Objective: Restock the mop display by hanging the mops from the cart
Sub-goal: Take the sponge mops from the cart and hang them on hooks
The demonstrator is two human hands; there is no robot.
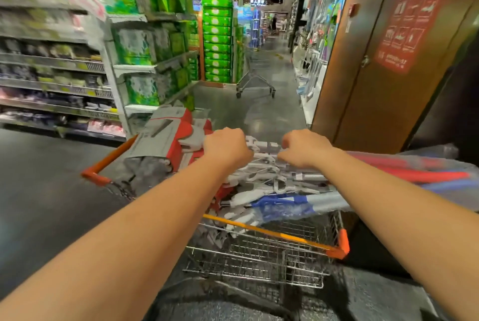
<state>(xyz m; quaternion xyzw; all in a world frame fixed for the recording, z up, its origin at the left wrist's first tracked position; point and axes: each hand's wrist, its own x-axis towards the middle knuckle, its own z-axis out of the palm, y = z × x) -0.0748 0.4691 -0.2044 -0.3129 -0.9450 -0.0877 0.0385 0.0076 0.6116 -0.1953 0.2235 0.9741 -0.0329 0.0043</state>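
Green packs (140, 90) fill the shelves on the left. Mops (269, 183) lie piled in the wire cart (272, 234) with orange edges. The left hand (226, 147) and the right hand (305, 148) both curl tight around mops on top. A brown door (375, 61) stands on the right.

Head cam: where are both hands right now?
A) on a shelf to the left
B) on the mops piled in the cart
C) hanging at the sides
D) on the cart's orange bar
B. The left hand and the right hand both curl their fingers on the grey mops piled in the cart, well beyond its near orange bar.
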